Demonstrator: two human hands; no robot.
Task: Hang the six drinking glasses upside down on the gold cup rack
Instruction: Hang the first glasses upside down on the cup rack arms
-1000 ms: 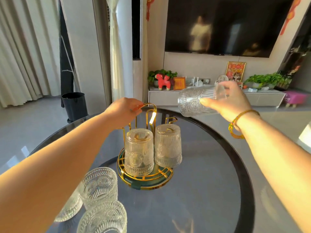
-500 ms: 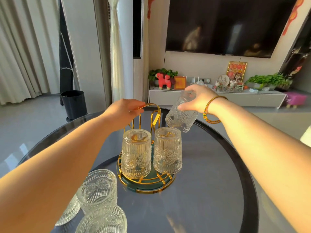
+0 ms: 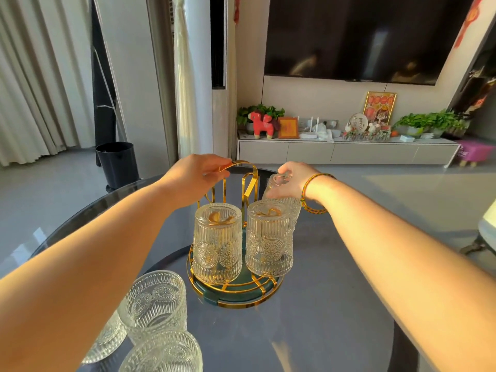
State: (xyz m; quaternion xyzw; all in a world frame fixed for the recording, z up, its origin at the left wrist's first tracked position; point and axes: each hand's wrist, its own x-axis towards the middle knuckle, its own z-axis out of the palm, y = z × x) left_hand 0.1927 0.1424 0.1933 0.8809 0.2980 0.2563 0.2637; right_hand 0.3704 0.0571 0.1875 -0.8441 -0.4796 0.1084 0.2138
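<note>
Gold wire catches low sunlight as a person loads a cup rack (image 3: pixel 236 285) on a round, dark glass surface (image 3: pixel 322 318) in a living room. The left hand (image 3: pixel 197 175) is closed on the looped handle at the top of the rack, thumb and fingers pinched around the gold band. The right hand (image 3: pixel 291 181), a braided bracelet (image 3: pixel 312 196) at its wrist, grips the base of a third glass (image 3: pixel 279 187), which is turned mouth down and tilted at the rack's far right side, just behind the nearer glasses; whether it already sits on a peg cannot be told.

Two ribbed, embossed glasses already stand inverted on the near side of the rack: one at the left (image 3: pixel 217 244) and one at the right (image 3: pixel 269 238), side by side with a narrow gap between them, each with a gold peg showing through its upturned base. The rack's circular base, gold wire over a dark green tray, rests flat on the surface.

Three more glasses (image 3: pixel 157 302) wait upright in a cluster at the near left edge of the surface, partly hidden by the left forearm. Beyond, a dark wall-mounted screen (image 3: pixel 362 36) hangs above a low cabinet (image 3: pixel 346 151) with plants and ornaments, and a black bin (image 3: pixel 116 163) stands by pale curtains (image 3: pixel 32 76).
</note>
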